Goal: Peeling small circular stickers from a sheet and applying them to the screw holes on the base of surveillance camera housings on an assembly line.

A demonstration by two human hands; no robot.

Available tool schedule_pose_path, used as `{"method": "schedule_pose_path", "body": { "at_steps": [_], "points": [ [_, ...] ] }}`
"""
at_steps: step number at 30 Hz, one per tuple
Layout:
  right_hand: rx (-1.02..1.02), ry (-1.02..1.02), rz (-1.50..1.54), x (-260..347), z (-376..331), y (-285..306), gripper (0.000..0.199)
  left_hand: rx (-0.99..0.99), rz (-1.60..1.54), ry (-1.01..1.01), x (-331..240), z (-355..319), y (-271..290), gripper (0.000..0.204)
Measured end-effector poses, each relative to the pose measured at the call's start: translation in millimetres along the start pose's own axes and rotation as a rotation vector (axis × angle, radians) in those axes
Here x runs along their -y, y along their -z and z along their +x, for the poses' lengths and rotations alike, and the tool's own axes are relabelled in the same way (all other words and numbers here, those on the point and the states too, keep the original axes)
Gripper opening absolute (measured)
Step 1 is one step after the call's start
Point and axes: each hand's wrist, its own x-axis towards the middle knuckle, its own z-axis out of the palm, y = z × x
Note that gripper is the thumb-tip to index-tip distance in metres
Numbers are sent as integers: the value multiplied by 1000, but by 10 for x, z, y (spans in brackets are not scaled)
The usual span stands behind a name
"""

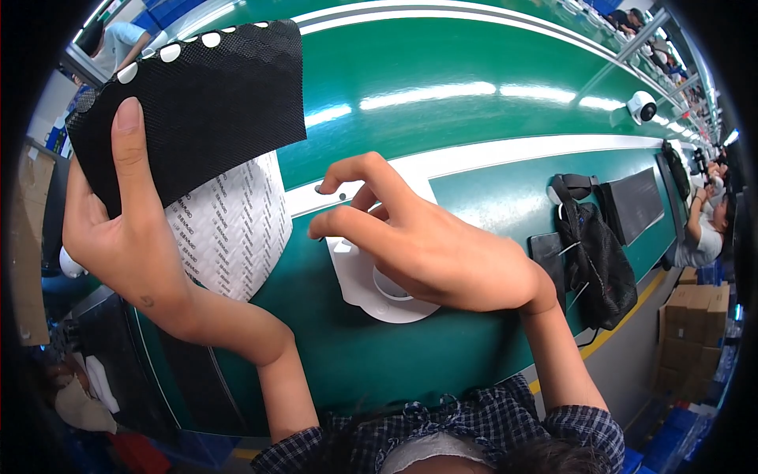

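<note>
My left hand [118, 229] is raised at the left and grips a black mesh shoe-upper piece [205, 95] with white eyelet holes along its top edge and a white printed lining [233, 225] hanging below. My right hand [418, 241] rests on the green conveyor belt [474, 87], fingers curled over a white plastic part [371, 292] that lies on the belt. Its index finger and thumb pinch at the part's upper left corner. Whether they grip something small there is hidden.
A black mesh bag [596, 265] and a black flat panel [636, 205] lie at the belt's right side. A white dome-shaped device [643, 107] sits farther right. Another person [707, 229] works at the right edge, one more at the top left [118, 43]. Cardboard boxes [695, 340] stand on the floor.
</note>
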Motion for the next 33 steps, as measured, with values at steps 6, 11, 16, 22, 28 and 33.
{"method": "schedule_pose_path", "body": {
  "at_steps": [6, 11, 16, 22, 28, 33],
  "points": [
    [26, -12, -142, 113, -83, -69, 45, -3, -15, -85, 22, -2, 5, 36],
    [5, 5, -359, 221, -189, -320, 40, 27, -54, -6, 58, 24, 46, 26],
    [-29, 164, -658, 190, -250, -510, 39, -21, -74, 33, 73, 20, 48, 27],
    [60, 174, -676, 218, -295, -512, 40, -100, -3, -16, 74, -11, 34, 29],
    [185, 247, -177, 109, -239, -41, 43, -90, -43, -28, 89, 27, 53, 30],
    [-108, -13, 14, 14, -307, 349, 45, -88, -52, 20, 82, 24, 81, 28]
  ]
}}
